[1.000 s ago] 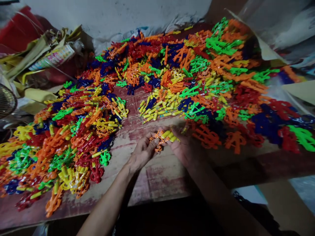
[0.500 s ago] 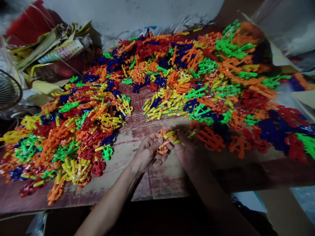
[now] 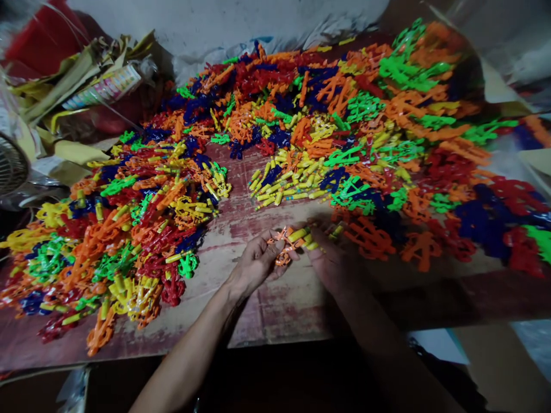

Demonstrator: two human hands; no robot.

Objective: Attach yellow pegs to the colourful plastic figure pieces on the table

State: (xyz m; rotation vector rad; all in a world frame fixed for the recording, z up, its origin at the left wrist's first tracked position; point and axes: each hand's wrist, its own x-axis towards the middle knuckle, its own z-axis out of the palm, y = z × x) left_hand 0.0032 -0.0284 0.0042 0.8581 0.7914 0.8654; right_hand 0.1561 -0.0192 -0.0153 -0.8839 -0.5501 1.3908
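My left hand (image 3: 252,265) is closed around an orange plastic openwork piece (image 3: 283,245), its thumb pressed on top. Short yellow tubes (image 3: 298,234) stick out of the piece's right side. At those tubes, my right hand (image 3: 328,261) is closed with its fingertips on yellow tubes, and another yellow tube (image 3: 336,230) shows past its far side. Shadow covers part of that hand. Just beyond both hands lies a loose heap of yellow tubes (image 3: 297,182) with bluish ends.
A pile of coloured plastic pieces (image 3: 124,229), many with yellow tubes, covers the table's left side. More pieces (image 3: 370,109) are heaped behind and right. A worn table (image 3: 232,310) carries them. At left stand a fan (image 3: 11,166) and a red container (image 3: 45,40).
The view has shifted slightly. My right fingers have moved a little over the yellow tubes, while my left hand keeps its hold on the orange piece.
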